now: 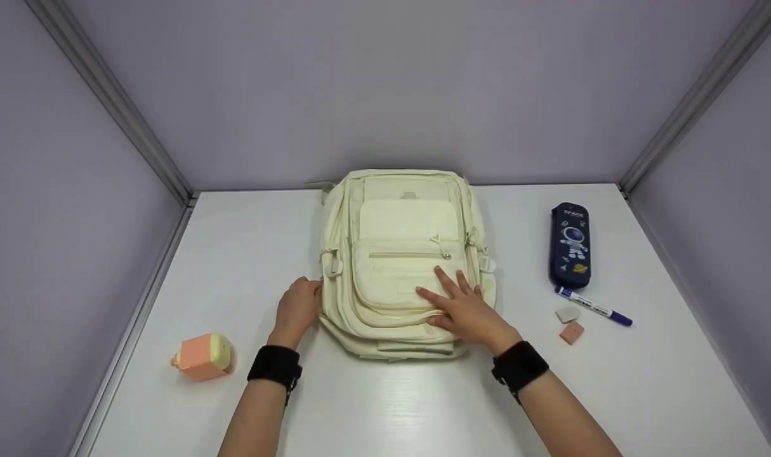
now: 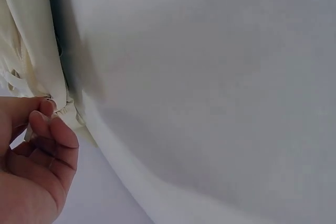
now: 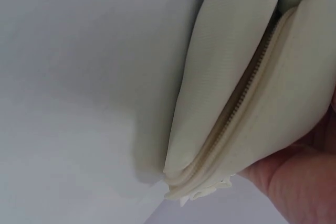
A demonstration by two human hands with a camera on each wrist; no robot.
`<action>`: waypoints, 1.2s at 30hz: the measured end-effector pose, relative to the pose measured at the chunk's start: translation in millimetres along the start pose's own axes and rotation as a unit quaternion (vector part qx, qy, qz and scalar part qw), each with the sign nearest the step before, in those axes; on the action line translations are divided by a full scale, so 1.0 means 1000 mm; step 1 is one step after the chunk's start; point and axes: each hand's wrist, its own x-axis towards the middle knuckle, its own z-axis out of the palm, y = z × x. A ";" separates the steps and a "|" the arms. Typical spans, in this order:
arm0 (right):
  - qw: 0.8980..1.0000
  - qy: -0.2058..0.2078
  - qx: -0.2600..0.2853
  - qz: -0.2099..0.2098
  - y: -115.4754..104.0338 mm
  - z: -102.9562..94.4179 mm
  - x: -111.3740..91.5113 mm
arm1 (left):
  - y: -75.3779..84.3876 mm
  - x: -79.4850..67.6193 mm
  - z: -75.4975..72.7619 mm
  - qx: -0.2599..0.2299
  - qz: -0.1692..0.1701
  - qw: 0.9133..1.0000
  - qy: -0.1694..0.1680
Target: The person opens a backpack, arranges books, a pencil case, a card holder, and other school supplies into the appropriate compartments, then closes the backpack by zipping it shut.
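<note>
A cream backpack [image 1: 410, 219] lies front side up on the white table. At its left side, my left hand [image 1: 298, 311] pinches a small part of the bag near the side edge; in the left wrist view, curled fingers [image 2: 62, 132] cover most of that part, so I cannot tell whether it is a zip pull or a strap. My right hand [image 1: 471, 317] rests with fingers spread on the lower right of the front pocket [image 1: 385, 282]. The right wrist view shows a zip [image 3: 244, 95] running along the bag's edge, beside part of that hand.
To the left lies an orange and yellow bottle-like thing [image 1: 198, 358]. On the right are a dark blue space-themed pencil case [image 1: 570, 247], a blue-capped marker [image 1: 593, 306], a whitish eraser-like block [image 1: 568, 314] and a pinkish one [image 1: 572, 332]. Grey panels [image 1: 410, 95] enclose the table.
</note>
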 end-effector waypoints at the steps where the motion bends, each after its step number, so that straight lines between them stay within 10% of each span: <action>1: 1.000 0.000 0.000 0.001 0.000 0.000 0.000 | 0.000 -0.003 0.000 0.005 0.004 1.000 -0.003; 18: 1.000 0.021 0.005 0.004 0.001 0.001 0.000 | 0.005 -0.047 -0.008 0.069 0.083 0.994 0.016; 36: 1.000 0.017 0.011 0.019 -0.001 0.005 0.001 | 0.014 -0.078 -0.003 0.031 0.045 0.998 -0.009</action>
